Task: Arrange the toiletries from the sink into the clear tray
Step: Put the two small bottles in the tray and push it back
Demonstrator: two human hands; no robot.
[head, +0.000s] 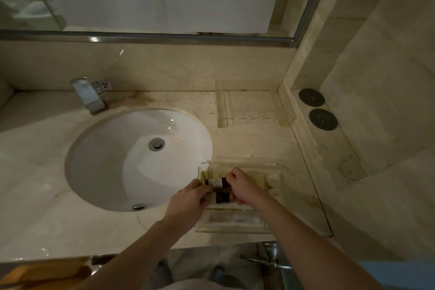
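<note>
A clear tray [237, 225] sits on the marble counter to the right of the white sink [113, 160]. Two small dark bottles with pale labels lie side by side in it: the far bottle [215, 182] and the near bottle [221, 197]. My left hand [190, 200] pinches the left ends of the bottles. My right hand [244, 187] grips their right ends. Two pale round items [273, 180] rest in the tray's right part. The sink bowl holds no toiletries.
A second clear tray [249, 103] stands against the back wall. A chrome faucet [90, 94] is at the back left of the sink. Two dark round discs [316, 112] lie on the ledge at the right. The mirror spans the wall above.
</note>
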